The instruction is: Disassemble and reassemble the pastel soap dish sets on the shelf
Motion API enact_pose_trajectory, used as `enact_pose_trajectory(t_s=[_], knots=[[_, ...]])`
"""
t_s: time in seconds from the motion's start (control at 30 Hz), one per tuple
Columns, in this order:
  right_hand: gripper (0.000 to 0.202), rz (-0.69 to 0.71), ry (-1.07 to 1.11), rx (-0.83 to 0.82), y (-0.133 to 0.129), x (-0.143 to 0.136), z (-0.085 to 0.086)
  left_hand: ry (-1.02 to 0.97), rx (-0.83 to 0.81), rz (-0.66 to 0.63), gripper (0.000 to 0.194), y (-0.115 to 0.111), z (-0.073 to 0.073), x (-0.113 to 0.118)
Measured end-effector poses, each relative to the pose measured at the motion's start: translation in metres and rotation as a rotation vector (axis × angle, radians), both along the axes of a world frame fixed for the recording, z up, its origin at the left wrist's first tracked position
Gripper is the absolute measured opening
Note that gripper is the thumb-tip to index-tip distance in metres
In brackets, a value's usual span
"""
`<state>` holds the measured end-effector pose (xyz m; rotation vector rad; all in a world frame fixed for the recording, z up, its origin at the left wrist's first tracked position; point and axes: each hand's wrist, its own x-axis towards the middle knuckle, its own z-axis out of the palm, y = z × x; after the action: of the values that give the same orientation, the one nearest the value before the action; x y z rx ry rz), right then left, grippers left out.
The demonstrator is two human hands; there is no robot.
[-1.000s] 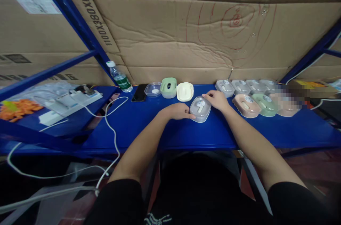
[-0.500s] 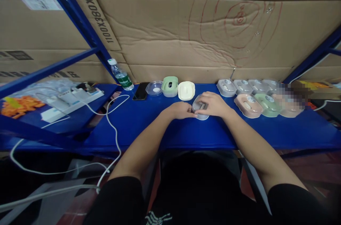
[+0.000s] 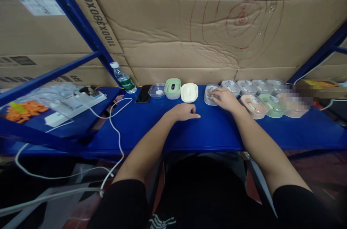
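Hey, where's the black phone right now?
In the head view, the black phone lies toward the left side of the blue table, between the water bottle and the clear container.

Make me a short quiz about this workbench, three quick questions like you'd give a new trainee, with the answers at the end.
1. Which hand has its fingers at a greyish container?
A) the left hand
B) the right hand
C) neither

2. True or false: the plastic bottle is to the left of the phone.

3. Fill in the colour: between that greyish container and the green-topped container lies a ____ piece.

Key: 1. B; 2. true; 3. cream
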<state>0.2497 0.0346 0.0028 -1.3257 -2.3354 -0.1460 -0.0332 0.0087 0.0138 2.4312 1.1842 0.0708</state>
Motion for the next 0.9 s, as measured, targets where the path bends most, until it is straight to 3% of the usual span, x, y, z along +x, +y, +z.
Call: enact_pose_trajectory(t_s=[0.57, 0.9], knots=[[0.041, -0.272, -0.007, -0.028, 0.011, 0.013, -0.008, -0.011, 0.007, 0.01, 0.041, 0.001, 0.002, -0.002], [0.053, -0.296, -0.016, -0.068, 0.004, 0.006, -0.009, -0.044, 0.013, 0.048, 0.045, 0.003, 0.0, -0.003]])
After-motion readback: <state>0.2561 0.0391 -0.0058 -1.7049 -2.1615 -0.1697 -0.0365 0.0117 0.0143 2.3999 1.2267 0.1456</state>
